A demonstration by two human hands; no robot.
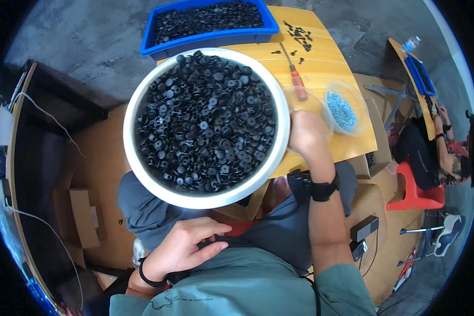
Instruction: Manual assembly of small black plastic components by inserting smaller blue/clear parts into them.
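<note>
A large metal bowl (154,188) heaped with small black round plastic parts (205,126) sits in front of me, its near side overhanging the table edge above my lap. My left hand (192,245) is below the bowl, over my lap, with thumb and fingers apart and nothing in it. On the table, my right hand (306,131) is curled closed beside the bowl's right rim, over a clear round tub (318,100). What its fingers hold, if anything, is hidden. Right of it stands a clear tub of small silvery screws (342,111). A red-handled screwdriver (298,84) lies beyond the hand.
A blue bin (210,39) full of black parts stands at the table's far left. Loose black pieces (300,37) are scattered on the wooden table (334,58). At right, another person (447,152) sits by a red stool (416,189). Cardboard boxes (84,218) stand on the floor.
</note>
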